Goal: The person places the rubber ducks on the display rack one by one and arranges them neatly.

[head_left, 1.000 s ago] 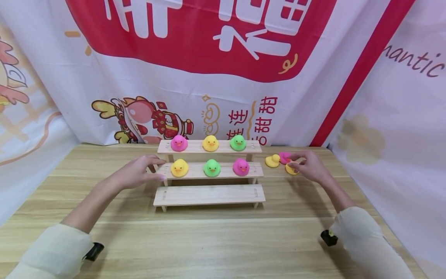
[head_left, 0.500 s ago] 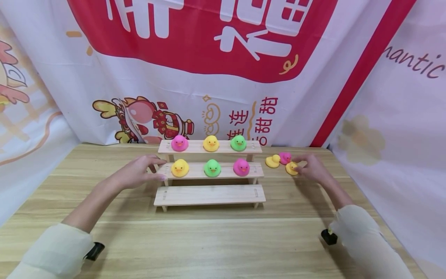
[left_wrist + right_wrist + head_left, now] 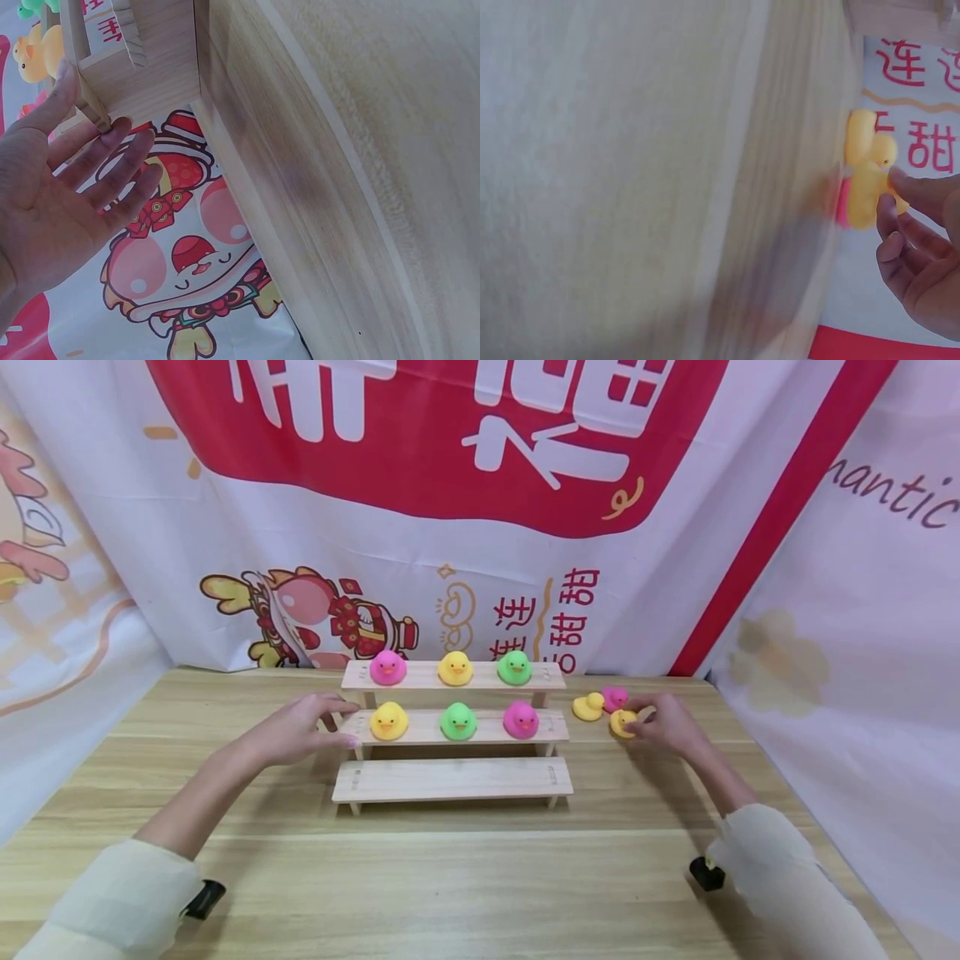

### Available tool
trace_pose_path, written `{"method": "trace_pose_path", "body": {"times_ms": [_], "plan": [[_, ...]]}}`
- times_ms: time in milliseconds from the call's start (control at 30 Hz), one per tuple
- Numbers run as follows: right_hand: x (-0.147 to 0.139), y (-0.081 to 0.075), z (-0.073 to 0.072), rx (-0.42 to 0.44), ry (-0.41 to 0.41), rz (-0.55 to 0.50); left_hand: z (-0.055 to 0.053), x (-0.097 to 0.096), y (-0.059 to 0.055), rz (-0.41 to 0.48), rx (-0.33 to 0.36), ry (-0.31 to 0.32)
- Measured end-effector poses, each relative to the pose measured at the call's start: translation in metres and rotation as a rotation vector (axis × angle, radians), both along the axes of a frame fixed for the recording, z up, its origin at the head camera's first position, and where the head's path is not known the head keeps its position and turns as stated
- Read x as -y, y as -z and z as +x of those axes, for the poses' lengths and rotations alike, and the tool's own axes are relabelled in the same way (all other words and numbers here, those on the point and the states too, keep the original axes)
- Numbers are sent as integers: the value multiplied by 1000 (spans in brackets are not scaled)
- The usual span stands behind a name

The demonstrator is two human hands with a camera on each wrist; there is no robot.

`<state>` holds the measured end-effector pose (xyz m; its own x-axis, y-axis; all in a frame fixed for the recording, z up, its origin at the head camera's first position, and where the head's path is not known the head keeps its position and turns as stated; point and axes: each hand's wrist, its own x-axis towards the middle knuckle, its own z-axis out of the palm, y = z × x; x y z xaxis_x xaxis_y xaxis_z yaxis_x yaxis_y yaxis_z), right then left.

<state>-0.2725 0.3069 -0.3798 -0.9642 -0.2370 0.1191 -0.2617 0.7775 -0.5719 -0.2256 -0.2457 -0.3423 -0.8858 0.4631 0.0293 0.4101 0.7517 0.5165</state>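
Note:
A three-step wooden display stand (image 3: 452, 780) stands on the table. Its top step bears a pink, a yellow (image 3: 455, 669) and a green rubber duck; the middle step bears a yellow, a green (image 3: 458, 721) and a pink one. My left hand (image 3: 303, 727) holds the left end of the middle step, thumb and index finger (image 3: 112, 129) at its edges, the other fingers loosely extended. To the right of the stand, my right hand (image 3: 667, 724) pinches a yellow rubber duck (image 3: 866, 196) by its head between thumb and index finger, close over the table.
Beside the pinched duck lie another yellow duck (image 3: 587, 707) and a pink duck (image 3: 615, 697). Printed cloth (image 3: 420, 543) hangs behind the table (image 3: 480, 885) and along both sides. Black devices (image 3: 204, 900) sit at the sleeves.
The right hand's fingers have shifted on the yellow duck, which has moved slightly left and turned. The left hand stays at the stand.

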Motion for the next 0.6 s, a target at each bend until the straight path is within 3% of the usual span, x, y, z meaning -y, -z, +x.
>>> {"method": "trace_pose_path", "body": {"times_ms": [333, 600], "plan": [[20, -22, 19, 39, -4, 1, 0, -1, -1, -12, 4, 7], [40, -40, 36, 47, -75, -47, 0, -1, -3, -34, -11, 13]]}}
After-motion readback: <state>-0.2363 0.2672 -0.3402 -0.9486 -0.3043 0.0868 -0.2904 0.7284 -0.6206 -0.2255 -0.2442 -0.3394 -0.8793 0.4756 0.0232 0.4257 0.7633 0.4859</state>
